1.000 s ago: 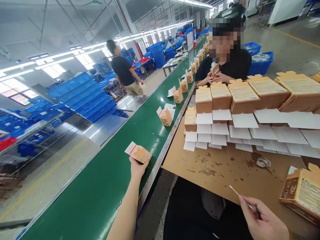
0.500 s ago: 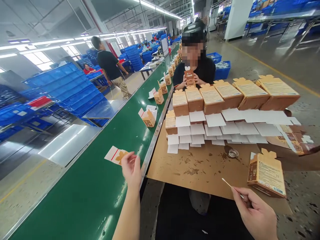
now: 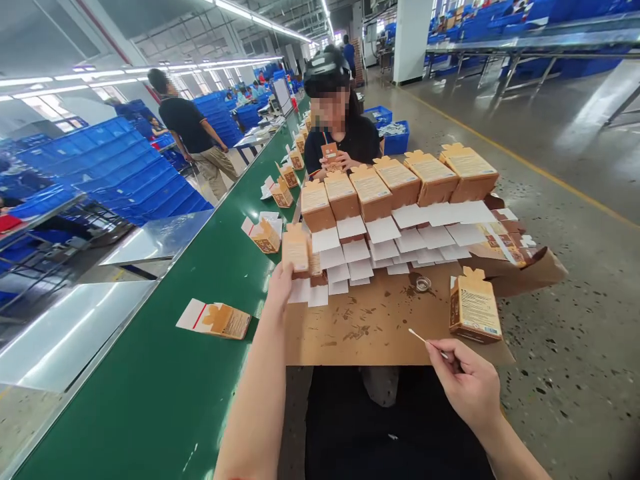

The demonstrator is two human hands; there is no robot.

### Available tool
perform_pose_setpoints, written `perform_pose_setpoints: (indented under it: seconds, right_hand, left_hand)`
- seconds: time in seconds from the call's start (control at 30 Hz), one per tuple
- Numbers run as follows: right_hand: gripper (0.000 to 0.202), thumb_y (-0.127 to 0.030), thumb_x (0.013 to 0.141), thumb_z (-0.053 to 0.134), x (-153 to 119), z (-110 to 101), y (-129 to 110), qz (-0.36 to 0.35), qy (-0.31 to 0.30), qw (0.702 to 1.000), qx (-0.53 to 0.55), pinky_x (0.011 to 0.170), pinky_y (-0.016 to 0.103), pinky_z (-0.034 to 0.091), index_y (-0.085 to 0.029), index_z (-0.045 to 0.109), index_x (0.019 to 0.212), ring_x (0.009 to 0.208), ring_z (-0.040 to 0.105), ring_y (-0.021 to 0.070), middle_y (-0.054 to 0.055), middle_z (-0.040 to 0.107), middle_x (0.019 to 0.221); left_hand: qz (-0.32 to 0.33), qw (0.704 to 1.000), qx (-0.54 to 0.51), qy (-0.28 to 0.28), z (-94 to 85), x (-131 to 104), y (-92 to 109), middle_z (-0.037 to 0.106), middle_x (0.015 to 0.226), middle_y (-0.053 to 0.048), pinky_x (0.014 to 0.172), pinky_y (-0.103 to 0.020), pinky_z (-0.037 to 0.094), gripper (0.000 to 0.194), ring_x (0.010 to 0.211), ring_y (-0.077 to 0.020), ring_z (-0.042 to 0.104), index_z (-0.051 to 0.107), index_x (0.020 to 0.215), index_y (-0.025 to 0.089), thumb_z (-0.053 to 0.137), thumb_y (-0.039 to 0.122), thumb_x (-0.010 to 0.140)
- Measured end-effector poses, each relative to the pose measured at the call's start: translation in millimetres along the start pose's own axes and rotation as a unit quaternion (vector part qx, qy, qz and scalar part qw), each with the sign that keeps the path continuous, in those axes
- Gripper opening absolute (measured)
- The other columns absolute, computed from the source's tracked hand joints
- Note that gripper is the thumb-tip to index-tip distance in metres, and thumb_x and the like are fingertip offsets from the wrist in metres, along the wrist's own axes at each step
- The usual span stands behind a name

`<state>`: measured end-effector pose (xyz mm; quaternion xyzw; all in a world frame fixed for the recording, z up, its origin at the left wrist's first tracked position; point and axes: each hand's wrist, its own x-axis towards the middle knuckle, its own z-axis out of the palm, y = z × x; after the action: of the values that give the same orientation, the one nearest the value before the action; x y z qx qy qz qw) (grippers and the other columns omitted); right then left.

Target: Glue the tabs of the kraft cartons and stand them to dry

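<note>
My left hand (image 3: 281, 283) is closed on the lower edge of a small brown-and-cream carton (image 3: 296, 248), slightly blurred, at the left end of the stacked cartons. My right hand (image 3: 467, 380) pinches a thin cotton swab (image 3: 418, 335) above the cardboard sheet (image 3: 345, 350), the white tip pointing up and left. Beside the right hand, a single carton (image 3: 475, 310) stands with its scalloped flap up. Stacked cartons (image 3: 370, 193) with white flaps hanging toward me fill the far side of the sheet. A small clear round dish (image 3: 423, 285) sits among wet spots.
The green conveyor belt (image 3: 150, 400) runs along my left. On it lies a carton (image 3: 230, 321) with its white flap out, and more cartons (image 3: 265, 235) stand farther up. A co-worker (image 3: 345, 140) across the stack holds a carton. Blue crates (image 3: 110, 167) are piled beyond the belt.
My left hand has moved from the carton on the belt to the stack's left end, where it holds a carton. My right hand keeps the swab. The view has turned right.
</note>
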<state>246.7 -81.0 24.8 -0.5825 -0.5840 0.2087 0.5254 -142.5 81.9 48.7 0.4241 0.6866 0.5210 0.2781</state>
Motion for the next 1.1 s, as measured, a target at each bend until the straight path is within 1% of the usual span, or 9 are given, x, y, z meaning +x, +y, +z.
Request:
perform_pose_setpoints:
  seconds: [0.13,0.23,0.3,0.4,0.5,0.63,0.87,1.0,1.1]
  right_hand:
    - [0.027,-0.040,0.105,0.079,-6,-4,4,-0.038,0.006,0.999,0.015,0.046,0.026,0.051,-0.026,0.086,0.083,0.046,0.057,0.0146,-0.003,0.065,0.058]
    - [0.034,-0.043,0.110,0.074,-15,11,9,-0.035,-0.043,0.998,0.006,0.047,0.025,0.046,-0.025,0.084,0.084,0.047,0.052,0.0124,-0.004,0.061,0.057]
    - [0.037,-0.041,0.113,0.068,-21,32,11,-0.044,-0.109,0.993,-0.008,0.051,0.026,0.045,-0.024,0.082,0.084,0.049,0.051,0.0122,-0.004,0.060,0.058]
    - [0.034,-0.030,0.114,0.062,-28,70,13,-0.073,-0.192,0.978,-0.040,0.060,0.026,0.044,-0.025,0.078,0.085,0.054,0.053,0.0131,-0.004,0.062,0.062]
    - [0.027,-0.018,0.108,0.063,-33,102,14,-0.086,-0.246,0.962,-0.077,0.065,0.026,0.041,-0.025,0.073,0.084,0.059,0.055,0.0131,-0.004,0.065,0.066]
    - [0.024,-0.011,0.098,0.068,-37,118,14,-0.098,-0.290,0.947,-0.101,0.066,0.027,0.035,-0.024,0.066,0.078,0.062,0.056,0.0130,-0.003,0.068,0.068]
    - [0.025,-0.011,0.099,0.064,-34,113,19,-0.078,-0.277,0.950,-0.119,0.065,0.029,0.032,-0.025,0.064,0.078,0.061,0.054,0.0141,-0.002,0.067,0.067]
    - [0.027,-0.018,0.108,0.058,-33,92,23,-0.062,-0.244,0.962,-0.109,0.065,0.026,0.040,-0.025,0.070,0.084,0.061,0.056,0.0139,-0.003,0.065,0.067]
    - [0.027,-0.024,0.110,0.060,-35,70,25,-0.043,-0.193,0.977,-0.074,0.061,0.025,0.041,-0.026,0.072,0.086,0.056,0.051,0.0129,-0.006,0.058,0.062]
  left_hand:
    - [-0.081,0.970,-0.228,0.027,-34.7,-80,-21,0.084,0.145,-0.015,0.116,-0.046,0.064,0.058,0.139,-0.0368,0.078,0.081,0.129,0.024,0.096,0.060,0.086]
    - [-0.127,0.954,-0.271,-0.024,-27.0,-135,-37,0.084,0.147,-0.016,0.123,-0.052,0.061,0.074,0.144,-0.0397,0.077,0.081,0.133,0.023,0.112,0.049,0.071]
    - [-0.155,0.957,-0.237,-0.062,-11.4,-155,-43,0.086,0.139,-0.017,0.126,-0.057,0.059,0.077,0.141,-0.0421,0.079,0.083,0.127,0.021,0.116,0.048,0.063]
    - [-0.163,0.966,-0.181,-0.085,7.9,-161,-48,0.088,0.129,-0.018,0.123,-0.059,0.061,0.076,0.131,-0.0421,0.083,0.082,0.115,0.019,0.118,0.053,0.057]
    - [-0.155,0.973,-0.151,-0.083,12.6,-156,-48,0.088,0.125,-0.018,0.119,-0.059,0.064,0.077,0.125,-0.0406,0.084,0.080,0.112,0.019,0.117,0.058,0.056]
    - [-0.153,0.975,-0.140,-0.081,10.3,-158,-49,0.088,0.122,-0.019,0.115,-0.060,0.065,0.081,0.121,-0.0409,0.085,0.078,0.110,0.020,0.116,0.061,0.053]
    - [-0.113,0.986,-0.108,-0.056,14.1,-168,-69,0.087,0.125,-0.019,0.113,-0.062,0.066,0.086,0.124,-0.0438,0.084,0.075,0.119,0.021,0.113,0.065,0.056]
    - [-0.053,0.995,-0.052,-0.065,10.2,-178,-77,0.084,0.136,-0.021,0.116,-0.061,0.066,0.087,0.130,-0.0432,0.083,0.073,0.132,0.022,0.110,0.063,0.064]
    - [-0.025,0.997,0.007,-0.072,5.1,-185,-76,0.085,0.130,-0.022,0.114,-0.061,0.067,0.075,0.128,-0.0442,0.084,0.077,0.128,0.021,0.106,0.061,0.071]
